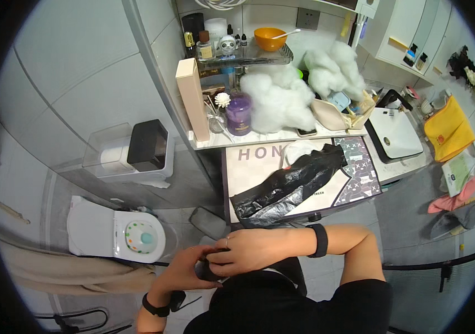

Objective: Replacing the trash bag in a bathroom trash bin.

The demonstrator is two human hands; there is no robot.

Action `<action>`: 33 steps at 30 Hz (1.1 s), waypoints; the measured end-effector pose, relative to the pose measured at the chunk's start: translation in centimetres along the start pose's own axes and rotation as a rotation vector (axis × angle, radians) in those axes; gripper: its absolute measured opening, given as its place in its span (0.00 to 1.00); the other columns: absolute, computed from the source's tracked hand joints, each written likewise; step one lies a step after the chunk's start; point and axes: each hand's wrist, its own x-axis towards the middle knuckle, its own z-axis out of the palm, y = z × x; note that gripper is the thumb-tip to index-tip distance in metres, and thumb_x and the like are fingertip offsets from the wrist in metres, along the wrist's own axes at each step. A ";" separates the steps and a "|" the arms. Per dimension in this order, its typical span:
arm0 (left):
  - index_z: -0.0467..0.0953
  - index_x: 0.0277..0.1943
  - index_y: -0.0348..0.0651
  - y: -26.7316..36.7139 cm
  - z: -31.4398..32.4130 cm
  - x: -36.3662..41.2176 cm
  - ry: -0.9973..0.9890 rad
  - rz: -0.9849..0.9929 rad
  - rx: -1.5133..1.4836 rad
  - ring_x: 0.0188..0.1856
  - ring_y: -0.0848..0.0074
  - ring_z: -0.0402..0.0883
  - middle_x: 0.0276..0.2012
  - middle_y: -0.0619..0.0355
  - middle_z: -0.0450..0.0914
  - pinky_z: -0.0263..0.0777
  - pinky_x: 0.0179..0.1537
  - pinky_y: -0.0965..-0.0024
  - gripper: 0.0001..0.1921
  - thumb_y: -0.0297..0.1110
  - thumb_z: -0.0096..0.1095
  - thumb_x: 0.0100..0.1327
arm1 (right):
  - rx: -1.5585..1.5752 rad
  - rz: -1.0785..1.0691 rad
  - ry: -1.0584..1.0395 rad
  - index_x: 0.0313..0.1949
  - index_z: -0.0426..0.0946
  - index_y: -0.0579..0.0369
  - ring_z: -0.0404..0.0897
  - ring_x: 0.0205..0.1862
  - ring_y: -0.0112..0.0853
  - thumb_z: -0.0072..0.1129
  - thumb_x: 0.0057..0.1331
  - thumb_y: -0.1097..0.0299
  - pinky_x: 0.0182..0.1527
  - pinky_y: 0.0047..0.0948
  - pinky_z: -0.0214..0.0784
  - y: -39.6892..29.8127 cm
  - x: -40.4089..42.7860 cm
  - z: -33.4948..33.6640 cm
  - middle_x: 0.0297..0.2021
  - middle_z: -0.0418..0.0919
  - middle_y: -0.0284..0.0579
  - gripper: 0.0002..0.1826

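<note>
Close to my body, my left hand (187, 267) and my right hand (241, 252) meet around a small dark object (207, 271), mostly covered by the fingers, so its kind cannot be told. Both hands grip it. Just beyond them, a crumpled black plastic bag (279, 188) lies across a printed mat (254, 167). A round white thing (302, 152) is partly under the bag's far edge. White stuffing fibre (279, 102) is heaped on the counter behind the mat, beside a purple candle jar (238, 115).
A toilet (91, 227) stands at the left under a paper holder (114, 160). Farther back are a tall pink box (193, 100), a clear shelf (241, 60) with an orange bowl (270, 38), and a cream pouch (325, 115). The sink (396, 135) is at the right.
</note>
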 end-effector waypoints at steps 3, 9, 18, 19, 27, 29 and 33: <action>0.67 0.46 0.38 -0.6 -0.2 -0.1 -0.076 -0.053 -0.037 0.40 0.63 0.74 0.38 0.50 0.74 0.67 0.41 0.68 0.34 0.41 0.74 0.34 | -0.103 -0.074 -0.010 0.40 0.65 0.57 0.71 0.38 0.36 0.48 0.53 0.69 0.33 0.25 0.67 0.2 -0.1 -0.9 0.38 0.68 0.43 0.14; 0.67 0.45 0.37 0.2 0.3 0.5 0.183 -0.148 0.089 0.40 0.60 0.74 0.37 0.49 0.74 0.67 0.41 0.66 0.33 0.38 0.73 0.33 | 0.358 0.182 0.165 0.47 0.60 0.59 0.69 0.43 0.45 0.62 0.44 0.70 0.44 0.36 0.64 2.2 -0.9 0.5 0.45 0.67 0.51 0.30; 0.65 0.40 0.37 0.9 1.1 3.7 0.612 -0.049 0.589 0.33 0.58 0.72 0.29 0.49 0.72 0.66 0.32 0.62 0.29 0.36 0.71 0.33 | 0.989 0.828 0.328 0.43 0.60 0.65 0.78 0.23 0.30 0.60 0.52 0.65 0.24 0.24 0.70 4.5 -1.4 -0.1 0.27 0.75 0.51 0.24; 0.65 0.40 0.37 1.0 0.9 3.9 0.621 -0.051 0.588 0.33 0.58 0.72 0.29 0.49 0.72 0.66 0.32 0.62 0.29 0.36 0.71 0.33 | 0.839 0.768 0.330 0.42 0.61 0.64 0.78 0.22 0.30 0.59 0.52 0.66 0.24 0.24 0.70 4.7 -1.4 -1.0 0.27 0.75 0.51 0.23; 0.55 0.56 0.39 -3.4 1.1 2.5 0.784 -0.239 0.050 0.37 0.70 0.74 0.44 0.50 0.71 0.68 0.37 0.71 0.38 0.33 0.67 0.42 | -0.086 0.472 0.501 0.49 0.62 0.61 0.70 0.42 0.46 0.59 0.46 0.72 0.44 0.35 0.64 9.6 -5.4 -8.5 0.40 0.69 0.54 0.28; 0.54 0.57 0.39 -3.9 1.6 1.8 0.784 -0.271 0.008 0.38 0.70 0.74 0.44 0.50 0.71 0.68 0.37 0.71 0.37 0.33 0.66 0.44 | -0.209 0.668 0.632 0.50 0.60 0.61 0.68 0.45 0.48 0.57 0.45 0.76 0.46 0.35 0.63 12.7 -6.8 -9.1 0.42 0.68 0.55 0.29; 0.54 0.56 0.37 -4.6 2.3 0.8 0.800 -0.383 -0.077 0.38 0.70 0.74 0.44 0.49 0.71 0.68 0.36 0.71 0.35 0.31 0.64 0.45 | -0.464 0.625 0.661 0.50 0.60 0.60 0.69 0.43 0.47 0.56 0.46 0.78 0.43 0.35 0.64 20.5 -8.5 -9.8 0.41 0.68 0.55 0.29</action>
